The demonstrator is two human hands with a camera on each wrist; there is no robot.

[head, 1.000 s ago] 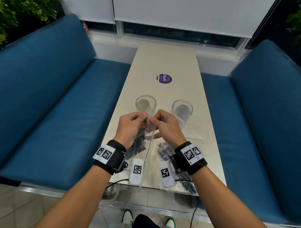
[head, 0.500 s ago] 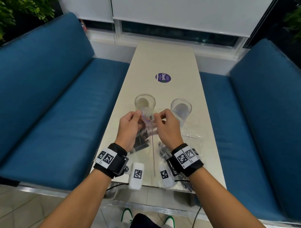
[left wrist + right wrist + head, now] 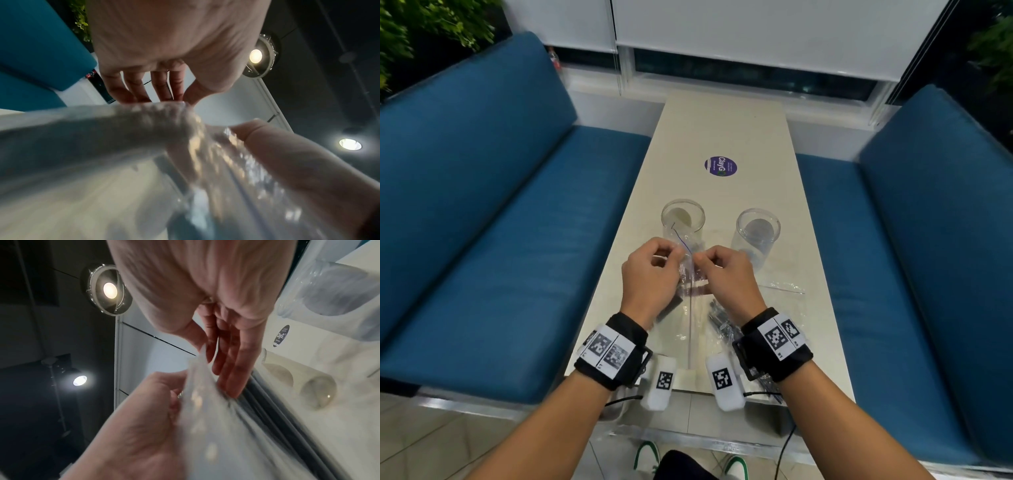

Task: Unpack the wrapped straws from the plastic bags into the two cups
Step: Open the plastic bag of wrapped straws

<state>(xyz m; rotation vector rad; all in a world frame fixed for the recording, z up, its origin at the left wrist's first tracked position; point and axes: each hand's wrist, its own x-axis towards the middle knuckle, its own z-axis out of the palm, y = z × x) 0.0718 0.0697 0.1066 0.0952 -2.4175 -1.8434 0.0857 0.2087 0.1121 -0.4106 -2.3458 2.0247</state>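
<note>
Both hands hold one clear plastic bag (image 3: 690, 274) upright over the table (image 3: 722, 130), just in front of the cups. My left hand (image 3: 654, 270) pinches the left side of its top edge and my right hand (image 3: 722, 270) pinches the right side. Dark wrapped straws (image 3: 265, 395) show inside the bag, which fills the lower left wrist view (image 3: 144, 146) as a blur. Two clear cups stand beyond the hands, the left cup (image 3: 682, 219) and the right cup (image 3: 757, 229); both look empty. A second bag of dark straws (image 3: 722, 322) lies on the table under my right wrist.
A flat clear bag (image 3: 784, 286) lies to the right of my right hand. A purple round sticker (image 3: 720, 166) sits further up the table. Blue bench seats (image 3: 500, 240) flank the narrow table on both sides, and the near table edge is close to my wrists.
The hands have drawn slightly apart at the bag's top edge, and the bag's blue-lined rim now stands up between them in front of the left cup. The cups have not moved.
</note>
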